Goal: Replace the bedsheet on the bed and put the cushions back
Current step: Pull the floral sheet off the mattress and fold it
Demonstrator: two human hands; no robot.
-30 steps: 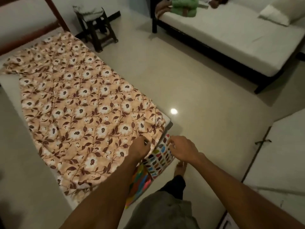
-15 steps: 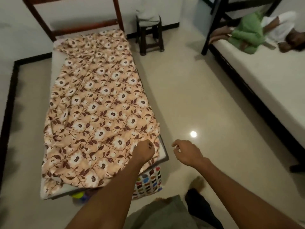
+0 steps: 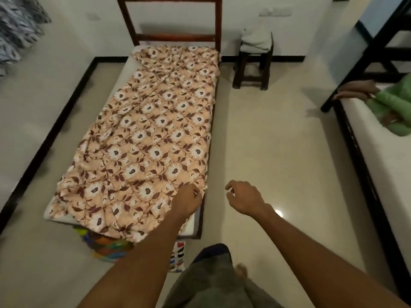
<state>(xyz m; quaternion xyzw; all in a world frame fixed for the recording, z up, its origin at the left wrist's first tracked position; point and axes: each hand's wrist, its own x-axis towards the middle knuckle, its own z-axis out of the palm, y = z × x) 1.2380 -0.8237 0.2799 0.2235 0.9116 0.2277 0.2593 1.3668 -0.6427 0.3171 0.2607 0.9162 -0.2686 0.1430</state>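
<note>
- My left hand (image 3: 188,200) is at the foot-end right corner of the bed (image 3: 131,63). Its fingers are curled and pinching the edge of the bedsheet (image 3: 151,134).
- My right hand (image 3: 244,197) hangs over the floor just off the bed's right side, fingers loosely bent, gripping nothing. So the 2 hands are apart, near each other but not touching.
- What changed: 1 second ago that right hand was down on the colourful patterned bundle (image 3: 106,247) poking out below the bed's foot end. It has let go and come up, while the left has kept its pinch on the sheet the whole time.
- The floral sheet runs along the bed from the headboard (image 3: 175,37) to the foot, but it's rumpled and skewed. Bare mattress shows at the head-end left corner, and there's a white bit at the foot-end right corner, just below my left wrist.
- My read: the sheet is on but not squared up. With the right hand free, I'd say the next job is tugging this corner out over that bare bit, then smoothing and tucking.
- No cushions on the bed yet. The bundle under the foot end might be them, I honestly can't tell.
- A stool (image 3: 253,70) with folded cloth on top stands off the bed's right side, up by the head end.
</note>
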